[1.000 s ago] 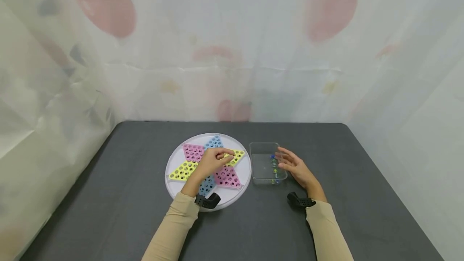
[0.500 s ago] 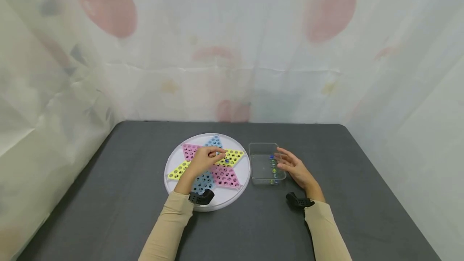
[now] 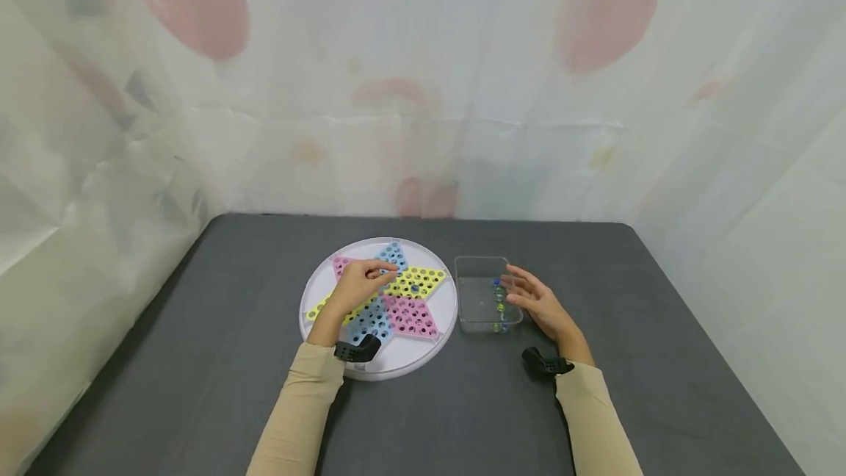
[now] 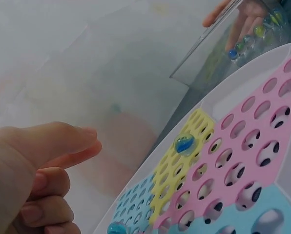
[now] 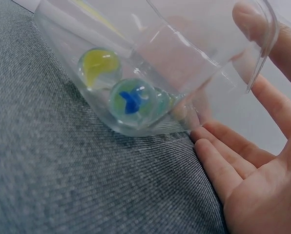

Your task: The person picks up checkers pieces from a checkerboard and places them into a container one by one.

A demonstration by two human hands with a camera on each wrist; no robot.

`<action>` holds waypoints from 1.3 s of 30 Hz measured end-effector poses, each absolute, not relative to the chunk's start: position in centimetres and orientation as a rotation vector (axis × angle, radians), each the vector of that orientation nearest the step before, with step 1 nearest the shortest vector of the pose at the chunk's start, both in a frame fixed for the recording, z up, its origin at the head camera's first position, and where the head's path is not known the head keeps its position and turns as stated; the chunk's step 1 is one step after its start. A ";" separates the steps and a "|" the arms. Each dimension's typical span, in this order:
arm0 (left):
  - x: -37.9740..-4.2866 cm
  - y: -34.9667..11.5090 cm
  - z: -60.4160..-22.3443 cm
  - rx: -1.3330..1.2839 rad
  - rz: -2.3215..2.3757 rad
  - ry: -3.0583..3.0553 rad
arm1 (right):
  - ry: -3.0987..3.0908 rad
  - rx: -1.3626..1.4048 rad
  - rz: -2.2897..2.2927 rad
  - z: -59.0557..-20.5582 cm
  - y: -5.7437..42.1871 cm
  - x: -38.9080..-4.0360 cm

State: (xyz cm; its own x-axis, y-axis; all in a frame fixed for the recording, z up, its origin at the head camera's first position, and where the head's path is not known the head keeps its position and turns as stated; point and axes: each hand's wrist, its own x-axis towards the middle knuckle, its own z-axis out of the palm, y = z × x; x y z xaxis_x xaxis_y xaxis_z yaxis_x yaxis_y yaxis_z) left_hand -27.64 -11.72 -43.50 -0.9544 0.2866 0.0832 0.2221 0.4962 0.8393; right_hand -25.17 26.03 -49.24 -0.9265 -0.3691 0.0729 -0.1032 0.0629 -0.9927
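Observation:
In the head view my left hand (image 3: 358,285) hovers over the left part of a round white Chinese checkers board (image 3: 423,351) with pink, yellow and blue star points. Its thumb and index fingertips meet, the other fingers are curled, and no object shows between them. A marble (image 4: 184,143) with a blue swirl sits on the yellow section; a teal marble (image 4: 117,228) shows on the blue section. My right hand (image 3: 540,311) holds the right side of a clear plastic box (image 3: 476,261), thumb by the rim and fingers low along the outer wall. Several marbles (image 5: 132,101) line up inside that side.
The dark grey tabletop (image 3: 463,417) extends around board and box. Behind it hangs a pale curtain (image 3: 529,94) with faded fruit prints, which also closes in the left and right sides. A black camera strap (image 3: 357,350) circles the left wrist.
My left hand has moved left from the yellow section, uncovering a blue marble there. My right hand stays at the box.

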 end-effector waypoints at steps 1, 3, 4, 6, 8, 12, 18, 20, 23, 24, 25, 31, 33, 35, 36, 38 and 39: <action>-27.7 -11.8 -43.6 0.454 1.470 2.664 | 2.131 -0.478 -1.964 -49.2 26.0 -25.1; -27.6 -12.0 -43.7 0.444 1.444 2.674 | 2.127 -0.469 -1.961 -49.2 26.0 -25.1; -27.6 -12.2 -43.8 0.437 1.430 2.680 | 2.127 -0.467 -1.959 -49.2 26.0 -25.0; -27.6 -12.4 -44.0 0.413 1.418 2.681 | 2.137 -0.468 -1.952 -49.2 26.1 -25.0; -27.6 -12.6 -44.1 0.384 1.427 2.680 | 2.145 -0.465 -1.949 -49.2 26.1 -24.9; -27.7 -13.0 -44.4 0.363 1.455 2.689 | 2.160 -0.464 -1.938 -49.0 26.0 -24.9; -28.0 -13.4 -44.9 0.331 1.426 2.776 | 2.138 -0.466 -1.954 -49.0 26.0 -24.8; -28.1 -13.4 -45.1 0.304 1.417 2.799 | 2.128 -0.469 -1.960 -49.0 25.9 -24.8; -28.2 -13.6 -45.4 0.250 1.412 2.815 | 2.128 -0.471 -1.963 -49.0 25.9 -24.8; -28.3 -13.6 -45.5 0.231 1.412 2.820 | 2.130 -0.474 -1.962 -49.0 25.9 -24.9; -28.3 -13.7 -45.6 0.215 1.414 2.826 | 2.130 -0.475 -1.963 -49.1 25.9 -24.9; -28.5 -13.7 -46.3 0.170 1.367 2.908 | 2.119 -0.481 -1.968 -49.3 25.9 -25.0; -28.5 -13.6 -46.4 0.161 1.341 2.931 | 2.116 -0.482 -1.968 -49.3 25.9 -25.0; -28.5 -13.5 -46.4 0.147 1.331 2.936 | 2.122 -0.481 -1.964 -49.2 25.9 -24.9; -28.5 -13.4 -46.4 0.145 1.328 2.939 | 2.123 -0.479 -1.965 -49.2 26.0 -24.9; -28.4 -13.3 -46.4 0.148 1.331 2.938 | 2.132 -0.473 -1.961 -49.1 26.0 -24.9; -28.4 -13.3 -46.4 0.151 1.331 2.939 | 2.133 -0.470 -1.961 -49.0 26.0 -24.9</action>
